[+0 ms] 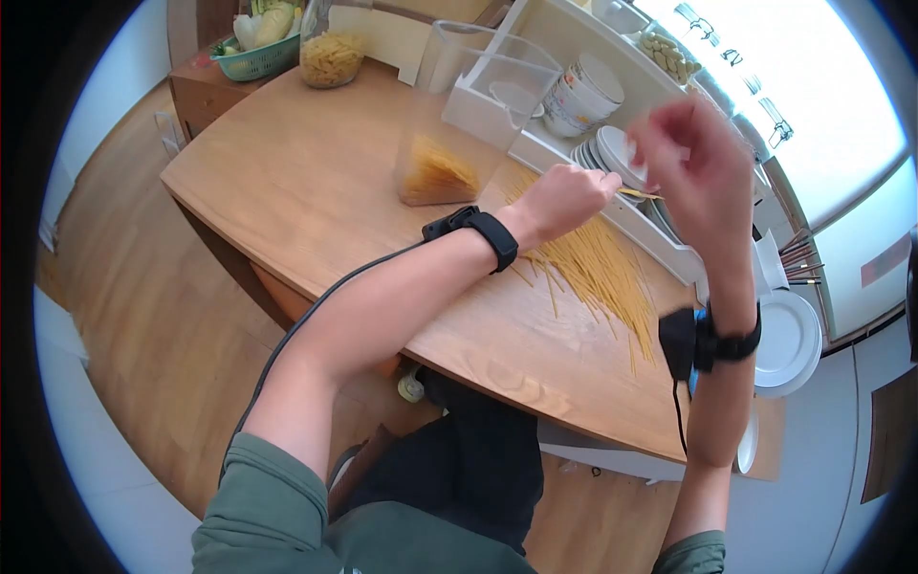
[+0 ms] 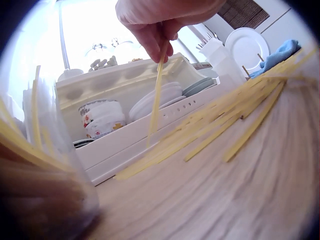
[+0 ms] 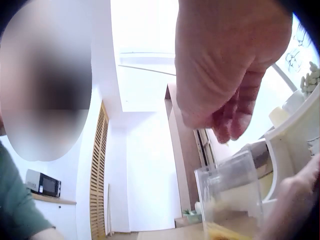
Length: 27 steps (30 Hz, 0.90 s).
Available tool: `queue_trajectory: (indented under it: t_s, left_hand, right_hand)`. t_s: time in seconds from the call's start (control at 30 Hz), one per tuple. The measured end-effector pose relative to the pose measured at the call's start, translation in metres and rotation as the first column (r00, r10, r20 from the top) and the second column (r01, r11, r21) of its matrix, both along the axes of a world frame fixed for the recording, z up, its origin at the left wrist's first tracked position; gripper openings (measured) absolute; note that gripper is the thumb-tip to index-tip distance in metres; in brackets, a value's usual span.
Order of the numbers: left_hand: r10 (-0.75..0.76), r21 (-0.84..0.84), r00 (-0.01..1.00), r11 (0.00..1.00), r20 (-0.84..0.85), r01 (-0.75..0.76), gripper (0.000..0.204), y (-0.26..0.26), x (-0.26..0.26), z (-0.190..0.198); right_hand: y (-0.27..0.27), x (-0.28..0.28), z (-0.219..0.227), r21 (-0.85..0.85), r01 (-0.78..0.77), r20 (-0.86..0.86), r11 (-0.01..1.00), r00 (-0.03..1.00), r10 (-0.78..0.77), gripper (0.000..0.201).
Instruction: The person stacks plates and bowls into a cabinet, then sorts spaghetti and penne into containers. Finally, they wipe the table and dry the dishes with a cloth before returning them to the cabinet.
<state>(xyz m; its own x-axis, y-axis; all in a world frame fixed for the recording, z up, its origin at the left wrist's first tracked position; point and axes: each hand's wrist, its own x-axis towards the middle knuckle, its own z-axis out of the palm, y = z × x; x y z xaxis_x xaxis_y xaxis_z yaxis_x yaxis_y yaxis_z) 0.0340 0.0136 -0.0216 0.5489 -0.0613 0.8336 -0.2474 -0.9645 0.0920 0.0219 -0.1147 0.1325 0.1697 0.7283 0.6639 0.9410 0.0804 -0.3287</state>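
Note:
My left hand (image 1: 564, 203) reaches over the table and pinches a few strands of spaghetti (image 2: 158, 95) that hang downward from the fingertips. Beneath it, a wide spread of loose spaghetti (image 1: 598, 273) lies on the wood. To the left of this hand stands a tall clear container (image 1: 406, 158), with more spaghetti (image 1: 438, 174) slanting in its bottom. My right hand (image 1: 696, 158) is raised above the right side of the table, blurred in the head view. Its fingers bend loosely downward in the right wrist view, with nothing visible in them.
Behind the spaghetti, a white rack (image 2: 110, 162) holds bowls (image 1: 583, 96) and plates (image 1: 617, 153). A pasta jar (image 1: 332, 59) and a green basket (image 1: 256, 62) stand at the back left. White plates (image 1: 789, 340) and a blue cloth (image 2: 277, 59) are on the right.

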Motion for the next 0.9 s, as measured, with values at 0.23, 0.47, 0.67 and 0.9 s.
queue_trajectory:
  t_s: [0.23, 0.47, 0.67, 0.9]
  left_hand:
    - [-0.08, -0.101, 0.997, 0.991, 0.021, 0.082, 0.007, 0.004, 0.004, -0.007]
    - [-0.22, -0.181, 0.975, 0.958, 0.034, 0.222, 0.012, 0.003, 0.0, -0.004]
    - [-0.103, -0.118, 0.995, 0.988, 0.006, 0.103, 0.02, 0.002, -0.001, -0.003]
    - [-0.087, -0.197, 0.993, 0.975, 0.08, 0.101, 0.015, 0.009, -0.001, 0.0]
  right_hand:
    - [0.11, 0.04, 0.015, 0.203, -0.078, -0.135, 0.976, 0.985, 0.107, 0.017]
    - [0.115, 0.04, -0.005, -0.019, 0.126, -0.052, 0.992, 0.991, -0.127, 0.027]
    - [0.088, 0.031, -0.007, 0.16, 0.069, -0.045, 0.985, 0.997, -0.063, 0.022]
    - [0.003, 0.023, 0.001, 0.264, 0.107, -0.098, 0.958, 0.992, -0.084, 0.012]
